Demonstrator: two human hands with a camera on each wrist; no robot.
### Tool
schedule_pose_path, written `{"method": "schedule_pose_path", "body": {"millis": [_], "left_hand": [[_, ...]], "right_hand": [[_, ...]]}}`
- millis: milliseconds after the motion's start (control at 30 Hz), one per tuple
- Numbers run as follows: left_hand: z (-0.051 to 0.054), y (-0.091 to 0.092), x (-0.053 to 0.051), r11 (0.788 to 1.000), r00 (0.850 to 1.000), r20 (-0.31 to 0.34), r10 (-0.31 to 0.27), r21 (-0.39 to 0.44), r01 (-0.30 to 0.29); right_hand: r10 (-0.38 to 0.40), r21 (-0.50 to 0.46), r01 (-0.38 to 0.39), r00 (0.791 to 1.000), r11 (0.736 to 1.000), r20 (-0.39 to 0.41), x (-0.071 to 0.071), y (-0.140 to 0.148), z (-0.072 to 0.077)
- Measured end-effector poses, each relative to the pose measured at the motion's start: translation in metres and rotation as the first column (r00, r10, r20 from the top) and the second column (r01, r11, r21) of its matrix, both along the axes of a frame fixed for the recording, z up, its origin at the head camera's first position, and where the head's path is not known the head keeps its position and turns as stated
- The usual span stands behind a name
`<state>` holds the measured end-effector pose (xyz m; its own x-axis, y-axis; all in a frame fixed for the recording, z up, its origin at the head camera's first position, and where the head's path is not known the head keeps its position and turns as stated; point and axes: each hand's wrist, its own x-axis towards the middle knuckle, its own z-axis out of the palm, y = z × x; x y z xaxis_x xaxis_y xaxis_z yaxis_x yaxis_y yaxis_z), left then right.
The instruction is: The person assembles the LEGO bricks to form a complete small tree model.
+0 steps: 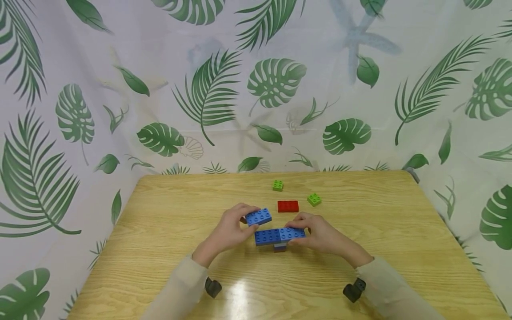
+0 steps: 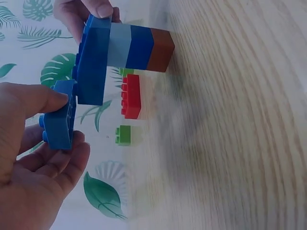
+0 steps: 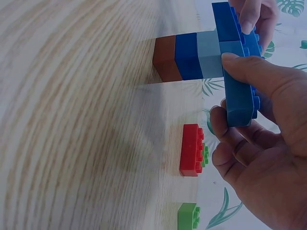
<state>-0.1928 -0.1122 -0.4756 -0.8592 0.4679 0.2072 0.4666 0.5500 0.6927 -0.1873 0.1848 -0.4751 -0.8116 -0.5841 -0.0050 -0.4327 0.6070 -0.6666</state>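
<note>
My left hand (image 1: 227, 229) pinches a blue eight-stud toy brick (image 1: 258, 216) between thumb and fingers, tilted and held just above the stack's left end. The stack has a brown brick (image 2: 163, 50) at its foot, then a blue brick (image 2: 140, 48) and a pale grey-blue brick (image 2: 119, 45). Across its top two bricks meet end to end: a darker blue brick (image 1: 267, 237) on the left and a lighter blue brick (image 1: 291, 234) on the right, both overhanging. With thumb and fingers, my right hand (image 1: 320, 234) grips the lighter one's outer end.
Behind the stack a red brick (image 1: 288, 206) lies on the wooden table (image 1: 168, 209). Farther back sit two small green bricks, one green brick (image 1: 278, 185) near the rear edge and another green brick (image 1: 314, 199) to the right. A leaf-patterned curtain (image 1: 224, 151) borders the table.
</note>
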Motion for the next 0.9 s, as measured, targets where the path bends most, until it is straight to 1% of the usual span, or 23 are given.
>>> {"method": "schedule_pose_path", "body": {"millis": [167,367,533,667,900], "left_hand": [[0.002,0.004,0.005,0.998,0.999,0.024,-0.047,0.030,0.046],[0.004,0.007,0.010,0.995,0.995,0.031,-0.094,0.033,0.093],[0.004,0.010,0.012,0.992,0.992,0.039,-0.118,0.041,0.117],[0.004,0.012,0.014,0.991,0.990,0.050,-0.132,0.040,0.130],[0.004,0.016,0.017,0.987,0.986,0.036,-0.161,0.019,0.161]], "right_hand": [[0.000,0.006,0.000,1.000,1.000,-0.004,0.000,0.000,0.000],[0.017,-0.013,-0.017,1.000,1.000,-0.018,0.000,0.000,0.001],[0.021,-0.004,-0.022,0.999,1.000,-0.034,0.000,0.000,0.000],[0.014,0.003,-0.013,1.000,1.000,-0.027,0.000,0.000,0.000],[0.014,0.009,-0.014,0.999,1.000,-0.029,0.000,0.000,0.000]]}}
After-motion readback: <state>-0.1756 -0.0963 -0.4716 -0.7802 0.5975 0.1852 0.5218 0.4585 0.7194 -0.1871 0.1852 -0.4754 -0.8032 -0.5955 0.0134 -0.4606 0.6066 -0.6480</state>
